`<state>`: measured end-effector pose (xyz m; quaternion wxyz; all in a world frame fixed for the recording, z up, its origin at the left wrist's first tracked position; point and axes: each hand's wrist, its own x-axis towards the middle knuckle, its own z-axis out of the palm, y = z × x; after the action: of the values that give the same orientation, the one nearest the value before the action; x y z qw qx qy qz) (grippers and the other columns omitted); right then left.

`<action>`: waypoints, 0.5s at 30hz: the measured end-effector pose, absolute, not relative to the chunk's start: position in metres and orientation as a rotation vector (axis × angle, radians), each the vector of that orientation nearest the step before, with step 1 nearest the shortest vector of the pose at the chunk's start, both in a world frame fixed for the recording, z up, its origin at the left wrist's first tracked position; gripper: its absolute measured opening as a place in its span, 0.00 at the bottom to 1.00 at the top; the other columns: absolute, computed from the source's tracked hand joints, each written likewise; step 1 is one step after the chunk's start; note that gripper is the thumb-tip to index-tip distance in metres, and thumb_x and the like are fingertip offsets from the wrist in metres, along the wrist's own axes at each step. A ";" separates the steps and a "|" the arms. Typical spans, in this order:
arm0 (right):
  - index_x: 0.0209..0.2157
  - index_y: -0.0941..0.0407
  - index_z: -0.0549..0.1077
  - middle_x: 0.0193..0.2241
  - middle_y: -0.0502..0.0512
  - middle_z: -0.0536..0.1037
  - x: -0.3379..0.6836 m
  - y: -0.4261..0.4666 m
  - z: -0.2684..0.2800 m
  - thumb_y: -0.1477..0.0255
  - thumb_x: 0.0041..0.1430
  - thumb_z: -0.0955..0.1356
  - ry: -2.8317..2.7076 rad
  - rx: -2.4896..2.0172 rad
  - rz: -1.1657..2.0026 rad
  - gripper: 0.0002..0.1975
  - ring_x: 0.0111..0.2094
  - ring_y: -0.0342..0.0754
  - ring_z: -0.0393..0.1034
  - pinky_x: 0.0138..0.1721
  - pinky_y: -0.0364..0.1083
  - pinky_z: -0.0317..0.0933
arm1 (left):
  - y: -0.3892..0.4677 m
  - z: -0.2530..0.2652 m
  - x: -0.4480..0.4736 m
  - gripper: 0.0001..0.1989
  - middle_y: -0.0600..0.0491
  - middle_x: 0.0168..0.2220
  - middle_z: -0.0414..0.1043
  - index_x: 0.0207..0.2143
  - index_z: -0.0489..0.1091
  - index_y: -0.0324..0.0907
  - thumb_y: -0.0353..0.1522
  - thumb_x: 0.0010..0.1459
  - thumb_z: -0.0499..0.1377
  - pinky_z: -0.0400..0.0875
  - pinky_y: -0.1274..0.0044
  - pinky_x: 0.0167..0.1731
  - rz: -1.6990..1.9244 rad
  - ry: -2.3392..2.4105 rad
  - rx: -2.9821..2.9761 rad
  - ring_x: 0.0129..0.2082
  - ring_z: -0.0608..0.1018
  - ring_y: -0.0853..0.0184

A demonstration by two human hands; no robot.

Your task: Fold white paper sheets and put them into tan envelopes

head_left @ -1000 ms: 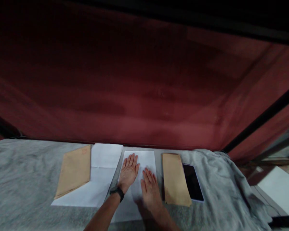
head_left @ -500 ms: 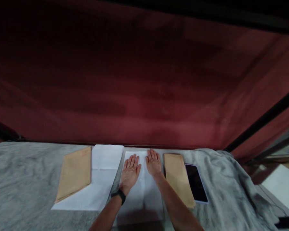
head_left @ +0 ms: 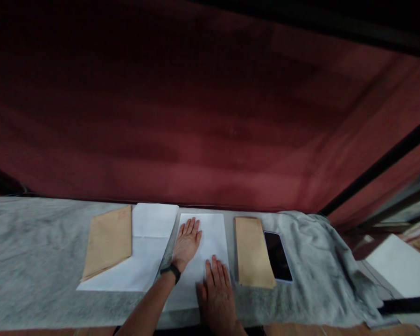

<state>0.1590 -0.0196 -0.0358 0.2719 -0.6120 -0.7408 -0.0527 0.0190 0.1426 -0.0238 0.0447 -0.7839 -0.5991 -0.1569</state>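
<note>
Gray cloth point(head_left: 38, 247), rumpled at both ends, spreads beneath a person's bare hands at a long surface before a deep red backdrop point(head_left: 213, 154). White paper, a single upright sheet point(head_left: 210, 233) as seen from where I stand, lies between the arms at the middle of the cloth. The left hand point(head_left: 187, 242), a dark band point(head_left: 171, 271) around its wrist, rests palm down on the upper left part of the sheet, fingers extended and thumb held wide, gripping nothing. The right hand point(head_left: 218, 294) is over the sheet's lower right part, nearer the person, its fingers long and straight and its thumb apart from them; it too holds nothing, though I cannot tell whether the whole palm touches the paper. Just left of the sheet is more white paper point(head_left: 149, 266), a crease running across it, with brown envelopes point(head_left: 108, 242) lying at a slant over its left side. To the right of the sheet, well within reach, sits a narrow brown stack point(head_left: 254, 252), and close along its right edge a dark-screened phone point(head_left: 278, 256) lies face up. At far right, a pale panel point(head_left: 402, 266) stands out beyond the cloth.
</note>
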 end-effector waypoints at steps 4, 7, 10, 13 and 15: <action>0.64 0.58 0.63 0.65 0.62 0.63 0.169 -0.030 -0.026 0.62 0.69 0.62 -2.007 -1.658 -0.157 0.26 0.66 0.56 0.56 0.63 0.55 0.57 | 0.133 -0.017 0.021 0.26 0.40 0.65 0.61 0.63 0.62 0.32 0.35 0.68 0.42 0.52 0.61 0.66 -0.451 -1.920 -2.323 0.67 0.62 0.56; 0.64 0.57 0.63 0.65 0.63 0.63 0.170 -0.029 -0.026 0.62 0.69 0.61 -2.011 -1.663 -0.155 0.27 0.66 0.57 0.57 0.64 0.56 0.56 | 0.101 -0.017 0.021 0.27 0.38 0.65 0.61 0.64 0.60 0.31 0.35 0.69 0.42 0.55 0.60 0.65 -0.469 -1.958 -2.273 0.66 0.63 0.56; 0.65 0.57 0.62 0.66 0.61 0.61 0.169 -0.029 -0.031 0.62 0.69 0.61 -2.030 -1.671 -0.150 0.26 0.66 0.56 0.55 0.64 0.56 0.54 | 0.050 -0.024 0.019 0.27 0.44 0.67 0.58 0.67 0.56 0.37 0.38 0.69 0.43 0.57 0.63 0.65 -0.560 -1.740 -2.441 0.68 0.59 0.59; 0.65 0.57 0.62 0.67 0.61 0.59 0.169 -0.029 -0.033 0.62 0.69 0.61 -2.045 -1.680 -0.142 0.26 0.67 0.56 0.54 0.64 0.56 0.54 | 0.002 -0.034 0.009 0.28 0.48 0.68 0.57 0.68 0.55 0.43 0.41 0.69 0.46 0.59 0.61 0.64 -0.594 -1.615 -2.494 0.67 0.61 0.58; 0.65 0.57 0.61 0.67 0.62 0.58 0.170 -0.029 -0.034 0.62 0.69 0.61 -2.052 -1.678 -0.140 0.27 0.67 0.56 0.53 0.64 0.56 0.53 | -0.018 -0.038 0.000 0.30 0.44 0.68 0.56 0.68 0.55 0.42 0.44 0.68 0.48 0.59 0.59 0.63 -0.597 -1.683 -2.404 0.66 0.62 0.55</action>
<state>0.1700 -0.0294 -0.0339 0.2409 -0.6136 -0.7502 -0.0512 -0.0004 -0.0180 -0.0382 0.0733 -0.8007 -0.5603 -0.1990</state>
